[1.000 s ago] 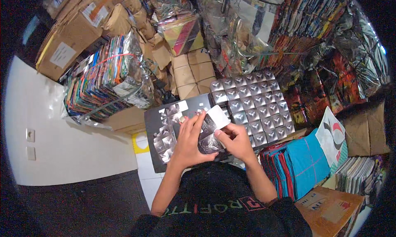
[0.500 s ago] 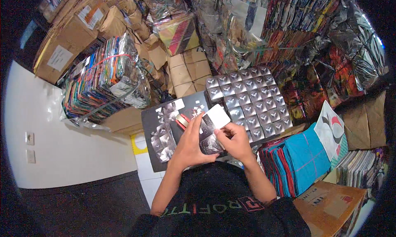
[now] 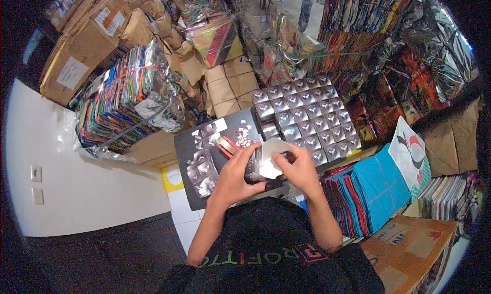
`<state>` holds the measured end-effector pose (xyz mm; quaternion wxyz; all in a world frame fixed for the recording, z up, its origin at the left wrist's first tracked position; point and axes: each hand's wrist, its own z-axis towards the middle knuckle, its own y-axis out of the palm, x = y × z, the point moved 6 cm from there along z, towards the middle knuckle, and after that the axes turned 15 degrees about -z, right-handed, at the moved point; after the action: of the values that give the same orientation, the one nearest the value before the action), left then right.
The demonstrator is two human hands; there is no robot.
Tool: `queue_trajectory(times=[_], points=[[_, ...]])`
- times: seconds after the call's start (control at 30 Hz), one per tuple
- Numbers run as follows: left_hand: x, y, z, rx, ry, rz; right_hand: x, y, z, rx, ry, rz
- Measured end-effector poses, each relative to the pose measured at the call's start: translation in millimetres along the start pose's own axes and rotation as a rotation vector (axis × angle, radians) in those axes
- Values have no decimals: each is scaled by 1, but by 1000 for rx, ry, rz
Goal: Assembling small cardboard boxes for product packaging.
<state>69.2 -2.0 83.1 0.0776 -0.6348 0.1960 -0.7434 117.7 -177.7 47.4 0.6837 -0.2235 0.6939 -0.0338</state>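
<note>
My left hand (image 3: 232,179) wraps round a small dark grey carton (image 3: 252,167), fingers over its far side and thumb along the near side. The carton's white inner flap (image 3: 267,156) stands out toward the right. Against this flap lie the thumb and curled fingers of my right hand (image 3: 300,170). Just beyond my left fingers is a roll of tape (image 3: 227,145) with a red edge. Small red and white pieces (image 3: 244,135) lie beside it on the black tabletop (image 3: 182,153).
Rows of matching silver-grey cartons (image 3: 309,115) stand at the far right of the tabletop. More dark printed packaging (image 3: 200,172) lies left. Wrapped bundles (image 3: 130,97) and brown parcels (image 3: 230,87) crowd the back. A blue cloth stack (image 3: 381,191) and a cardboard box (image 3: 409,248) sit at right.
My right hand has shifted slightly right and its thumb now presses on the white flap, which shows larger and turned nearer to me. My left hand keeps its hold.
</note>
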Motion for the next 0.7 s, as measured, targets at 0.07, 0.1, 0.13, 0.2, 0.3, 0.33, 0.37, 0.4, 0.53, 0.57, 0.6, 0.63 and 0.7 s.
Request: queue_trajectory(times=[0.07, 0.1, 0.13, 0.2, 0.3, 0.33, 0.37, 0.4, 0.53, 0.57, 0.6, 0.63, 0.7], points=[[-3, 0, -2, 8, -29, -84, -1, -6, -3, -80, 27, -26], [-6, -3, -4, 45, -59, -182, 4, -7, -3, -87, 6, 12], [-7, -6, -5, 81, -89, -278, 3, -8, -4, -131, -72, 111], [-5, -7, -6, 81, -74, -374, 5, -7, -11, -162, -65, 217], [-17, 3, -10, 44, -249, -663, 7, -6, -17, -181, -27, 278], [-20, 7, -11, 41, -250, -663, 8, -3, -17, -177, 1, 238], [-25, 8, -13, 76, -280, -684, 9, 0, -17, -173, 29, 199], [-31, 11, -15, 112, -311, -704, 6, 2, -17, -113, -5, 267], [-32, 21, -16, 160, -314, -795, 18, 4, -20, -96, -8, 326], [-34, 22, -17, 157, -314, -794, 18, 4, -21, -93, -7, 325], [-37, 22, -18, 151, -311, -800, 17, 4, -22, -90, -6, 324], [-39, 22, -18, 142, -309, -807, 17, 3, -23, -86, -5, 324], [-38, 16, -18, 108, -339, -781, 17, 0, -24, -66, 29, 333]])
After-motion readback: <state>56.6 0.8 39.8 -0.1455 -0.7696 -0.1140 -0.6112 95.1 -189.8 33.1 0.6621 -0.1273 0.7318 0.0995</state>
